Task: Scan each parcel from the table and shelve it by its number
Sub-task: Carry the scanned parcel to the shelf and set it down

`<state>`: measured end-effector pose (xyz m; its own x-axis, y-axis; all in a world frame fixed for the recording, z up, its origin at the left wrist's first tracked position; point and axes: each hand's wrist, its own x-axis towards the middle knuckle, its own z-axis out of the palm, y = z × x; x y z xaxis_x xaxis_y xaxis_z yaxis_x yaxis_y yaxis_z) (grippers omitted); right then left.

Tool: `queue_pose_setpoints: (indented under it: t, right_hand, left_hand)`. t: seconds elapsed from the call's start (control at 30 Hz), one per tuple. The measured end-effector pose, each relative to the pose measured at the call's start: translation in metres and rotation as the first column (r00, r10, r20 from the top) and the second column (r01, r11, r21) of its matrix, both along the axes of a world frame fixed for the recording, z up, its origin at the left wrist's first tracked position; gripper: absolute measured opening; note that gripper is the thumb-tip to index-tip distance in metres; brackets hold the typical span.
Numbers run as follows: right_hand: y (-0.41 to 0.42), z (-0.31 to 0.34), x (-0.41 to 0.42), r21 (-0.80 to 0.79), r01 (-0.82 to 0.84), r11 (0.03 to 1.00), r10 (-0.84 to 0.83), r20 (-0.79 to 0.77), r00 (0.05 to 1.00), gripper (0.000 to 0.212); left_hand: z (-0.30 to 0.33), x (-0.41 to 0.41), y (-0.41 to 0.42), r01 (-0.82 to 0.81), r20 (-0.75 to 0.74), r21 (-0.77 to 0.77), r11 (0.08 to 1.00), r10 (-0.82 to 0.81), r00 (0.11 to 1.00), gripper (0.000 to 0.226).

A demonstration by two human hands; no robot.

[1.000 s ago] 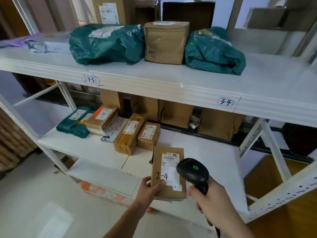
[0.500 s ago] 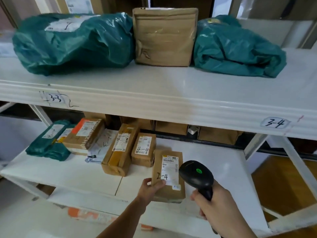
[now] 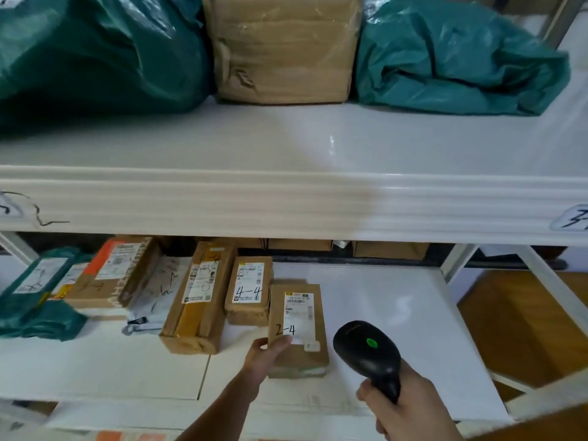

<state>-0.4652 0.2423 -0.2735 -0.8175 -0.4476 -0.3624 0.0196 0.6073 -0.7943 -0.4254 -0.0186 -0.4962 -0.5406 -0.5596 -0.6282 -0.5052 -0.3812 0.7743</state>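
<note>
My left hand [image 3: 266, 353] grips a small brown cardboard parcel [image 3: 297, 329] by its lower left edge, thumb on its white label, which is marked 2-4 by hand. The parcel is over the lower white shelf [image 3: 381, 313], right beside a small box marked 4-4 [image 3: 249, 289]; I cannot tell whether it rests on the shelf. My right hand [image 3: 405, 405] holds a black barcode scanner [image 3: 367, 353] with a green light on top, just right of the parcel.
More parcels lie on the lower shelf to the left: a long brown box [image 3: 199, 297], a grey bag [image 3: 159, 294], an orange-labelled box [image 3: 114, 268], a green bag [image 3: 35, 291]. The upper shelf [image 3: 286, 148] carries two green bags and a brown box [image 3: 283, 46].
The view has come much closer to the shelves. My left hand has carried the 2-4 parcel forward to the lower shelf, next to the 4-4 box. The scanner stays in my right hand.
</note>
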Motion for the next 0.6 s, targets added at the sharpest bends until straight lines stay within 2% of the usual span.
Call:
queue_pose_setpoints:
  t: [0.1,0.17,0.2,0.23,0.3,0.37,0.43,0.5,0.6]
  right_hand:
    - [0.001,-0.002,-0.002,0.012,0.014,1.0,-0.015,0.005,1.0,0.023]
    - [0.0,-0.002,-0.003,0.007,0.028,1.0,-0.028,0.018,0.999,0.023]
    - [0.0,-0.003,-0.003,0.004,0.03,1.0,-0.03,0.024,0.999,0.023]
    - [-0.001,-0.001,-0.002,0.008,0.028,1.0,-0.028,0.034,0.999,0.024]
    - [-0.002,-0.001,-0.002,0.017,0.007,1.0,-0.007,0.035,0.999,0.022]
    - [-0.001,0.001,-0.001,0.008,-0.011,1.0,0.011,0.029,1.0,0.02]
    - [-0.002,0.004,0.002,0.008,-0.023,1.0,0.023,0.007,1.0,0.021]
    - [-0.002,0.003,0.005,0.004,-0.036,0.999,0.036,-0.001,0.999,0.026]
    - [0.004,-0.007,0.008,0.004,-0.033,0.999,0.033,0.01,0.999,0.028]
  left_hand:
    - [0.0,-0.003,0.003,0.021,-0.003,-0.095,0.995,-0.021,1.0,0.072]
    - [0.001,-0.003,0.01,0.038,0.074,-0.316,0.948,-0.016,0.997,0.078]
    - [0.003,0.0,0.015,0.074,0.129,-0.479,0.875,-0.013,0.991,0.074]
    - [0.001,0.004,0.02,0.123,0.155,-0.637,0.761,-0.029,0.987,0.066]
    - [0.001,0.013,0.035,0.234,0.172,-0.815,0.53,-0.165,0.971,0.052]
    - [-0.007,0.022,0.047,0.339,0.238,-0.859,0.384,-0.287,0.928,0.046]
    - [-0.021,0.029,0.049,0.389,0.296,-0.876,0.285,-0.317,0.901,0.043]
    - [-0.021,0.028,0.044,0.399,0.325,-0.889,0.223,-0.307,0.895,0.042]
    - [0.012,0.011,0.033,0.506,0.443,-0.844,0.177,-0.3,0.845,0.045]
